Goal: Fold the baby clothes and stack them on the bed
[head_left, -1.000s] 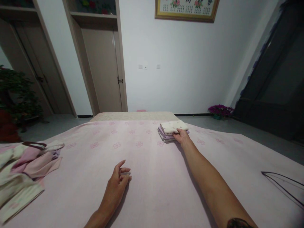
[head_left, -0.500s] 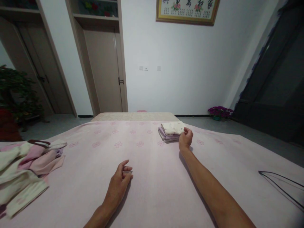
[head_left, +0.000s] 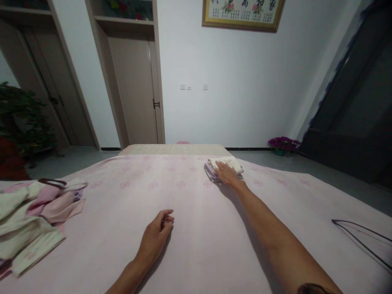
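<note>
A small stack of folded clothes [head_left: 235, 164] lies toward the far side of the pink flowered sheet [head_left: 196, 245], cream cloth on top and lilac beneath. My right hand [head_left: 227, 173] rests flat on the top of this stack, fingers stretched forward and apart, covering part of the cream cloth. Nearer to me, my left hand [head_left: 157, 230] lies on its side on the sheet, fingers loosely bent with nothing in them. To its left is a loose heap of clothes [head_left: 45, 212] in cream, pink and lilac, with a dark brown band on top.
A thin black cord [head_left: 361, 234] loops over the sheet at the right. Beyond the far edge of the sheet shows a beige surface [head_left: 174, 150]. Purple flowers in a pot [head_left: 283, 145] stand on the floor, and a closed door [head_left: 134, 90] is at the back left.
My right hand has gone from gripping the stack's right edge to lying flat across its top. My left hand has shifted slightly right.
</note>
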`<state>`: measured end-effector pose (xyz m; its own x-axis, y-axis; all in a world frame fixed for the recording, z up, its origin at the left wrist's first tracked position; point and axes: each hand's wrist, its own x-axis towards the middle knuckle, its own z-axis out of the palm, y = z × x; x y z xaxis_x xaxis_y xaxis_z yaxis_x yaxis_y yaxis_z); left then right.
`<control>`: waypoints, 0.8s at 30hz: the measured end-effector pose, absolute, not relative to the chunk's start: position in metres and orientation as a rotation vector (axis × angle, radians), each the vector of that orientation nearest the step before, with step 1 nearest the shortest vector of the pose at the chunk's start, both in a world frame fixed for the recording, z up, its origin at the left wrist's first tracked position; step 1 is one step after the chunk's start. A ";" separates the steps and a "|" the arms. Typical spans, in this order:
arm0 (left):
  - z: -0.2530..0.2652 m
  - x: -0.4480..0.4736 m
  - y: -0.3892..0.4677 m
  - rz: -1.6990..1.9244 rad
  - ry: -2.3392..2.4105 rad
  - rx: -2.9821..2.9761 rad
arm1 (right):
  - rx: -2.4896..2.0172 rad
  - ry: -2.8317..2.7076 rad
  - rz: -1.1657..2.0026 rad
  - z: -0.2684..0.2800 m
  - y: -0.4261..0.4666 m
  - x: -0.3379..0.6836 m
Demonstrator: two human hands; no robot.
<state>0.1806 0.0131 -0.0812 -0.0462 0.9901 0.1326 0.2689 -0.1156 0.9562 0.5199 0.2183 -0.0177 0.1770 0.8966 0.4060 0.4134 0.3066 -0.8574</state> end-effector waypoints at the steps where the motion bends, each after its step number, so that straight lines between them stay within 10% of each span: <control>1: -0.080 0.181 0.013 1.211 1.400 1.481 | -1.269 -1.448 0.506 -0.017 0.212 0.518; 17: -0.077 0.177 0.008 1.298 1.306 1.548 | -1.204 -2.028 0.659 -0.078 0.010 0.435; 24: -0.067 0.145 0.015 1.474 1.506 1.651 | -1.443 -2.385 0.209 -0.080 -0.011 0.422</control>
